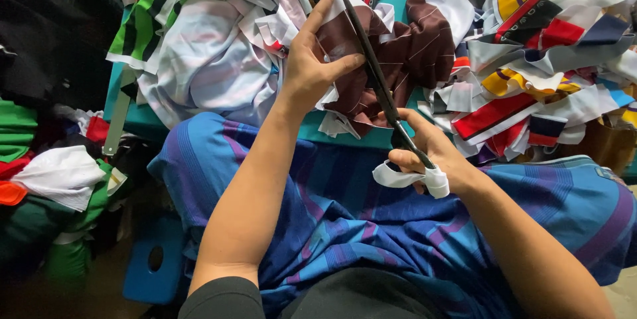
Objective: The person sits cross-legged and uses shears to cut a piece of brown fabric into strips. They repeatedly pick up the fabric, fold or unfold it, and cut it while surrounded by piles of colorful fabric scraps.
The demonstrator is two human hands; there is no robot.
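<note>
Maroon cloth with pale stripes (405, 54) lies at the upper centre of the frame, on a teal table (142, 123); the left hand (312, 67) grips its white-edged end, the fingers closed around the fabric; the right hand (424, 153), at the centre right, grasps the handles of black scissors (378, 77), with white cloth strips (411, 178) wound at the handle; the blades lie shut against the maroon piece; a blue and purple striped cloth (345, 206) covers the lap below; heaps of coloured scraps (537, 60) fill the upper right.
</note>
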